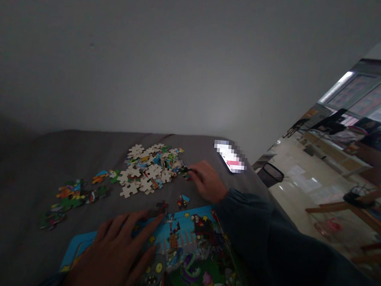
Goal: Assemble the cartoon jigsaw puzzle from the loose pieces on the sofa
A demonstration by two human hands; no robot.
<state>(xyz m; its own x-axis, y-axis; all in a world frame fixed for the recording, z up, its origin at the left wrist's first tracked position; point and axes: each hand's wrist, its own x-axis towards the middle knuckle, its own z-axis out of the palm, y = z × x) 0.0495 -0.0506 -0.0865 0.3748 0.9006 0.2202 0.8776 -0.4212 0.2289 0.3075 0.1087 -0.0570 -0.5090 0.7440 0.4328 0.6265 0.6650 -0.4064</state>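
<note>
My left hand [114, 247] lies over the left part of a colourful cartoon jigsaw board [187, 238], fingers spread. Its index fingertip is at a dark jigsaw piece [162, 206] by the board's upper edge. At the right side of a heap of loose jigsaw pieces [148, 170], many of them pale side up, my right hand [209, 180] pinches a dark puzzle piece [185, 171] between thumb and fingers. A single blue and red piece [182, 200] lies between the heap and the board.
Several joined or clustered pieces [70, 195] lie left of the heap on the grey cloth [24, 168]. A lit phone [229, 157] rests near the cloth's right back edge, by the wall [170, 70]. Beyond that edge are the floor [292, 198] and wooden furniture [344, 210].
</note>
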